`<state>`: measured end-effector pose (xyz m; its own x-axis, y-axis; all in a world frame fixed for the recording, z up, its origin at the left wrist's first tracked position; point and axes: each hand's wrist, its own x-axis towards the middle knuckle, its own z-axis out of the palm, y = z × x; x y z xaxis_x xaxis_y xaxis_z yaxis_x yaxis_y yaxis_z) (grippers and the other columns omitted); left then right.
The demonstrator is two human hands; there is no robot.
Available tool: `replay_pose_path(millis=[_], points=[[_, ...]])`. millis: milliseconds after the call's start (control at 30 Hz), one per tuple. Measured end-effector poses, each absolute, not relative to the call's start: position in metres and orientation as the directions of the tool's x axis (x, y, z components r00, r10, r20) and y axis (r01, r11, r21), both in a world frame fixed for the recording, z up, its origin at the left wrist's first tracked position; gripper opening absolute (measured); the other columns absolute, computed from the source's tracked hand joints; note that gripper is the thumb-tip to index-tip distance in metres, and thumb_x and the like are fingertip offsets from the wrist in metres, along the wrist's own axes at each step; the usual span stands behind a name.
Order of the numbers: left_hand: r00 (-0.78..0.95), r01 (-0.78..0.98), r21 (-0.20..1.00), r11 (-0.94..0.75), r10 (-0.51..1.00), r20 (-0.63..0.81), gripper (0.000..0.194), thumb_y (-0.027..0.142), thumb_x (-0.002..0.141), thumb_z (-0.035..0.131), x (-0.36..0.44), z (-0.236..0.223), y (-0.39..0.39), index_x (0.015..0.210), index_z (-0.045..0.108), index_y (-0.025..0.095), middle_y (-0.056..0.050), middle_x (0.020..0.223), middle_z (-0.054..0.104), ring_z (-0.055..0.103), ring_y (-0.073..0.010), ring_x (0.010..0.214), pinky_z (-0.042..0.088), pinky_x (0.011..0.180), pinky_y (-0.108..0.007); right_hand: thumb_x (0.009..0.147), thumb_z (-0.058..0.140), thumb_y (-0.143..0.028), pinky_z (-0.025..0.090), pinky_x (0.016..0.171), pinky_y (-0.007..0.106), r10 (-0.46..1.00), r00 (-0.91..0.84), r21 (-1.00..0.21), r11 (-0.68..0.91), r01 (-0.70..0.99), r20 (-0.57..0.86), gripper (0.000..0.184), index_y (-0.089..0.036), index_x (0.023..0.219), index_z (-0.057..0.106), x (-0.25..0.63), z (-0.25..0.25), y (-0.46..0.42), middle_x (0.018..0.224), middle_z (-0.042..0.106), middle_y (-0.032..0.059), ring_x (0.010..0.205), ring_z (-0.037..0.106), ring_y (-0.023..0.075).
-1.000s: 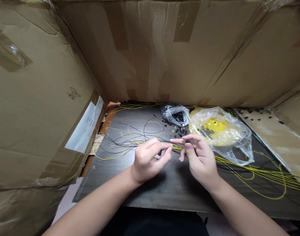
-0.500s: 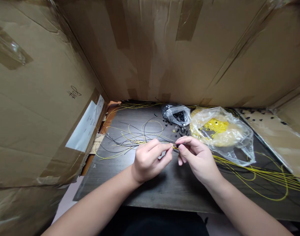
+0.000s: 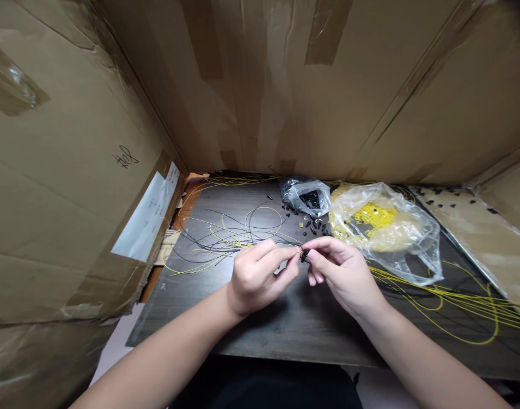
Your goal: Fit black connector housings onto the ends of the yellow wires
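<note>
- Since the earlier frame, my right hand (image 3: 347, 272) has moved inward, bringing the small black piece (image 3: 304, 255) up to my left fingertips; my left hand (image 3: 260, 278) is nearly unmoved.
- Right grip: thumb and forefinger closed on the black piece, the other fingers curled below it.
- Left grip: thumb and forefinger pinched together on a thin wire (image 3: 300, 251), mostly hidden; a short yellow bit shows beside the black piece. Whether it enters the piece I cannot tell.
- Beneath and behind my hands, a bundle of yellow wires (image 3: 413, 286) and black wires crosses the dark table (image 3: 294, 335), fanning into loose loops at left and trailing off at right.
- Just beyond my right fingers, loose black pieces (image 3: 313, 230) lie scattered, with one small yellow piece (image 3: 301, 225) near them.
- Behind these, the smaller clear bag (image 3: 291, 193) lies with its mouth towards me, holding many black pieces.
- To its right, the larger clear bag (image 3: 419, 244) spreads open, with yellow pieces heaped inside; its near edge lies close to the wires.
- Outermost, cardboard walls (image 3: 277, 102) enclose the far side and flanks; dark bits dot the cardboard sheet (image 3: 468, 227) at right.
</note>
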<state>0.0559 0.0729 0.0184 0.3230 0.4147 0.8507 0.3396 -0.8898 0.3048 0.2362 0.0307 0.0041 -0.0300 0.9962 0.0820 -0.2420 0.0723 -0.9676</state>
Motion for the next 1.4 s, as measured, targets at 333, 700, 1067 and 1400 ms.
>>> replay_pose_path(millis=[333,700,1067,1400], points=[[0.321,0.335,0.310,-0.890,0.417,0.850,0.014,0.011,0.082,0.068,0.0570,0.0191,0.0720,0.096,0.071,0.014,-0.001,0.069,0.066,0.054,-0.0067,0.053,0.044,0.051,-0.019,0.084,0.075,-0.027,0.050,0.050,0.022,0.996,-0.037,-0.972,0.074,-0.223,0.084,0.019,-0.019,0.100,0.069,0.2354,0.0071,0.0290,0.064,0.062,-0.0022,0.052,0.059,0.0097],[0.334,0.342,0.300,-0.891,0.413,0.847,0.015,0.012,0.082,0.068,0.0571,0.0166,0.0729,0.096,0.071,0.015,-0.001,0.070,0.068,0.056,-0.0076,0.054,0.045,0.050,-0.019,0.080,0.078,-0.027,0.051,0.050,0.021,0.995,0.003,-0.983,0.098,-0.153,0.099,0.020,-0.018,0.095,0.068,0.2352,0.0097,0.0276,0.063,0.063,-0.0022,0.052,0.061,0.0101],[0.385,0.336,0.276,-0.900,0.399,0.832,0.015,0.013,0.083,0.066,0.0556,0.0159,0.0745,0.098,0.070,0.015,-0.001,0.070,0.066,0.054,-0.0074,0.053,0.043,0.050,-0.019,0.080,0.079,-0.029,0.051,0.049,0.020,0.994,0.021,-0.986,0.111,-0.122,0.109,0.021,-0.017,0.092,0.066,0.2336,0.0119,0.0275,0.063,0.063,-0.0025,0.051,0.061,0.0097],[0.402,0.277,0.364,-0.889,0.451,0.796,0.022,0.014,0.081,0.058,0.0563,0.0232,0.0716,0.102,0.065,0.013,-0.006,0.079,0.068,0.057,-0.0127,0.060,0.048,0.053,-0.024,0.080,0.078,-0.031,0.051,0.048,0.022,0.995,0.016,-0.988,0.099,-0.115,0.098,0.022,-0.018,0.093,0.066,0.2339,0.0106,0.0282,0.063,0.062,-0.0029,0.050,0.060,0.0104]])
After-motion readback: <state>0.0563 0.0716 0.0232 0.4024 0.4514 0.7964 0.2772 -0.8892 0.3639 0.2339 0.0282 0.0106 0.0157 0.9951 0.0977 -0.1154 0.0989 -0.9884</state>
